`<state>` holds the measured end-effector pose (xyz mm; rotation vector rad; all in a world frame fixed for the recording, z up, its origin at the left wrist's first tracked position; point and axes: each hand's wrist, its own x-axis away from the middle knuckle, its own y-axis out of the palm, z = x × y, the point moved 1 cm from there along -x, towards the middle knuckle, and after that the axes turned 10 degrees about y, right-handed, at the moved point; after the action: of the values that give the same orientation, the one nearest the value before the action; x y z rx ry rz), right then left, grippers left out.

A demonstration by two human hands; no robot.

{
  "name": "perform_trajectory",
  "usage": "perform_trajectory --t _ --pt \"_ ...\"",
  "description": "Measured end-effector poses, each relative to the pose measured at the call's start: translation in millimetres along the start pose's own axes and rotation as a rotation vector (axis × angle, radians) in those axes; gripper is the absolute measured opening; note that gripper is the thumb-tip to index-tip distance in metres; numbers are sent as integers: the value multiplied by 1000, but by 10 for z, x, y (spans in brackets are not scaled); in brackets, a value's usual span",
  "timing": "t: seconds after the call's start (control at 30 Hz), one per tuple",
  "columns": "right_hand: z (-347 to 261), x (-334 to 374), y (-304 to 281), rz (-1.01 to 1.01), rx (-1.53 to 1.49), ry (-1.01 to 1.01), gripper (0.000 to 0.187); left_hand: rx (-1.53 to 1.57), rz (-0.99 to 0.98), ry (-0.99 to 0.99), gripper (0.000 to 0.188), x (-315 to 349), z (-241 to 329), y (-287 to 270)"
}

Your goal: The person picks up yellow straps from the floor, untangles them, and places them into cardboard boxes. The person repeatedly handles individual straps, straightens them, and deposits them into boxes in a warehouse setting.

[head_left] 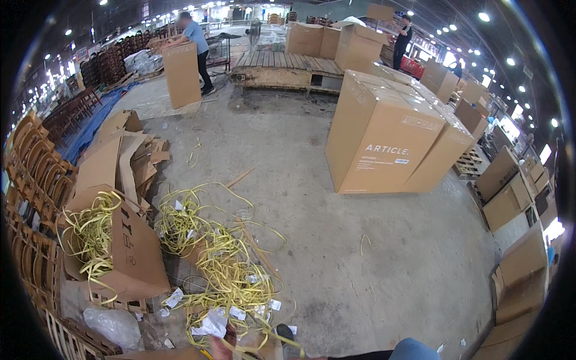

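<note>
My left hand (pixel 222 346) is at the lower edge, beside the near end of a tangled heap of yellow strapping (pixel 234 279) on the concrete floor. Its fingers look closed around strands of strapping, though they are small and partly blurred. A crumpled white paper label (pixel 213 323) lies just above the hand, and more labels are mixed into the heap. To the left, a cardboard box (pixel 139 255) leans open, stuffed with the same yellow strapping. My right hand does not show. A dark shoe (pixel 285 333) and my blue-clad knee (pixel 414 349) appear at the bottom.
Flattened cardboard (pixel 102 159) lies beyond the open box, wooden chair parts (pixel 39 162) along the left. Large taped cartons (pixel 390 138) stand right of centre, behind them a wooden platform (pixel 285 66). One person (pixel 195 45) leans over a tall carton; another (pixel 403 42) stands farther back.
</note>
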<state>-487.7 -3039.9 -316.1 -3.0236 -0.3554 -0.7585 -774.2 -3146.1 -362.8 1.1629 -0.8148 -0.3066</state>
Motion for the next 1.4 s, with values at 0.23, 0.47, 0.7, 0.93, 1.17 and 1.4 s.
perform_trajectory --t 0.23,0.47,0.7,0.93,1.17,1.4 --pt "-1506 622 375 206 309 95 58 -407 -5 -148 12 1462 364 2188" --pt "-3318 468 674 428 -449 -419 44 -1488 -1039 617 57 2449 911 3721" --pt "-3922 267 594 681 315 -435 22 -1999 -703 203 49 2629 1599 3765" --pt "-3704 116 690 774 732 -336 26 -2088 -838 678 47 2770 1226 3245" --pt "-3131 262 557 628 579 -33 20 -2291 -1120 647 23 2425 905 2647" --pt "-2482 1111 452 496 295 -180 24 -2119 -1445 883 17 2037 1168 2147"
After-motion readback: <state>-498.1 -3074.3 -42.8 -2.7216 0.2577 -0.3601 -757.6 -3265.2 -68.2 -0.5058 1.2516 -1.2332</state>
